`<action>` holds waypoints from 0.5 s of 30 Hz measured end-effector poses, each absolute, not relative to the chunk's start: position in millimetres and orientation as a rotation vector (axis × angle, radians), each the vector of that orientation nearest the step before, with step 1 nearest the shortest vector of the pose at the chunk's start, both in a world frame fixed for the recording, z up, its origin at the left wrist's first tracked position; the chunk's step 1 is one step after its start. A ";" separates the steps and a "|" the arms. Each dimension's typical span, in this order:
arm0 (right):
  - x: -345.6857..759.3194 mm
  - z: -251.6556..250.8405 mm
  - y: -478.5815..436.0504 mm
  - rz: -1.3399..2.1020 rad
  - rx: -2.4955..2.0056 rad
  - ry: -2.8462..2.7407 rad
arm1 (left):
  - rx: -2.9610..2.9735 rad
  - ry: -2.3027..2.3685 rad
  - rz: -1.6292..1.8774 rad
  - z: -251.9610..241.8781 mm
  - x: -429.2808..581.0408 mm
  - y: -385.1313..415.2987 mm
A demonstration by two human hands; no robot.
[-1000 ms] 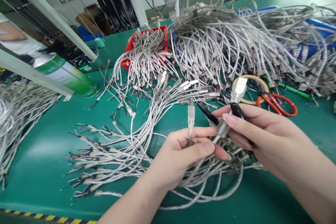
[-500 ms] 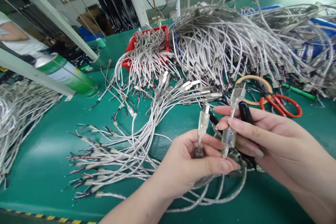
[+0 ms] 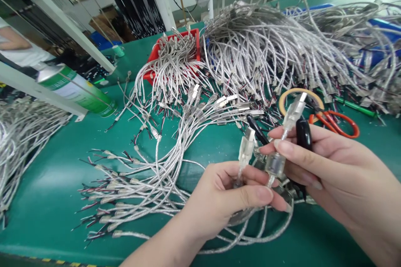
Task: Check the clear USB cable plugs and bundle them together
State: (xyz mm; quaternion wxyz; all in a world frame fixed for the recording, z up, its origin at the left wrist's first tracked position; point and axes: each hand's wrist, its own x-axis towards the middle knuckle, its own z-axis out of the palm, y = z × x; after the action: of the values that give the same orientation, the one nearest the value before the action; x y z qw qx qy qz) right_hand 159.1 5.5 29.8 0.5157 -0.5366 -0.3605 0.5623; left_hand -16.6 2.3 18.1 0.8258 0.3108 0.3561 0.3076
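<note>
My left hand [image 3: 216, 202] is closed around silvery braided USB cables. One USB plug [image 3: 246, 148] with a clear moulded body stands up out of it. My right hand [image 3: 328, 167] pinches a USB cable between thumb and fingers, just below its plug [image 3: 294, 110]. On that same cable a clear-covered ferrite bead [image 3: 275, 164] sits between my two hands. A black tool handle [image 3: 303, 134] pokes up through my right fingers; the tool's working end is hidden. Looped cable [image 3: 269, 238] hangs below my hands.
A bundle of USB cables [image 3: 171, 162] lies left of my hands, wire ends fanned out. Behind are a red bin [image 3: 198, 46] full of cables, a big cable heap [image 3: 250, 46], a tape roll [image 3: 283, 102], orange-handled cutters [image 3: 344, 123] and a green spray can [image 3: 78, 91].
The plug in my right hand has moved up and right and tilts more to the right. The plug in my left hand has shifted slightly right and down.
</note>
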 end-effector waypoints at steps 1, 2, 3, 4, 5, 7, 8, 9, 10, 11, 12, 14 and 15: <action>159.0 29.4 5.4 1.357 -1.276 -0.880 | 0.675 0.766 0.651 17.9 -16.8 2.0; 159.1 28.6 5.3 1.362 -1.266 -0.897 | 0.686 0.770 0.648 17.9 -16.8 1.7; 159.6 27.3 5.1 1.363 -1.266 -0.915 | 0.694 0.770 0.647 18.0 -16.6 1.5; 160.8 25.6 4.7 1.358 -1.282 -0.933 | 0.699 0.768 0.654 18.2 -16.2 1.3; 162.6 23.8 4.2 1.352 -1.308 -0.967 | 0.699 0.767 0.669 18.5 -15.6 1.2; 167.7 20.0 2.7 1.344 -1.355 -1.069 | 0.672 0.780 0.718 19.5 -14.2 1.6; 170.4 18.3 1.5 1.335 -1.368 -1.126 | 0.648 0.796 0.746 19.9 -13.5 2.0; 172.7 16.9 -0.1 1.322 -1.380 -1.175 | 0.623 0.816 0.769 20.2 -12.9 2.5; 174.3 15.8 -2.3 1.300 -1.401 -1.213 | 0.602 0.838 0.785 20.3 -12.4 3.1; 174.9 15.1 -5.0 1.277 -1.431 -1.234 | 0.590 0.858 0.797 20.3 -12.0 3.7; 174.4 14.8 -8.2 1.247 -1.473 -1.250 | 0.584 0.874 0.806 20.1 -11.8 4.1; 170.8 15.6 -14.5 1.205 -1.551 -1.356 | 0.588 0.878 0.820 19.3 -11.6 4.4; 168.1 16.7 -16.7 1.188 -1.568 -1.445 | 0.594 0.870 0.829 18.9 -11.6 4.2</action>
State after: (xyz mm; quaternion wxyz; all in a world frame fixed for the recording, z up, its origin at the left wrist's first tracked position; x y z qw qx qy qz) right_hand 168.1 -16.7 16.7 0.3435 -0.6033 -0.5560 0.4571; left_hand -11.6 4.2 18.9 0.7837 0.2750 0.4032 0.3842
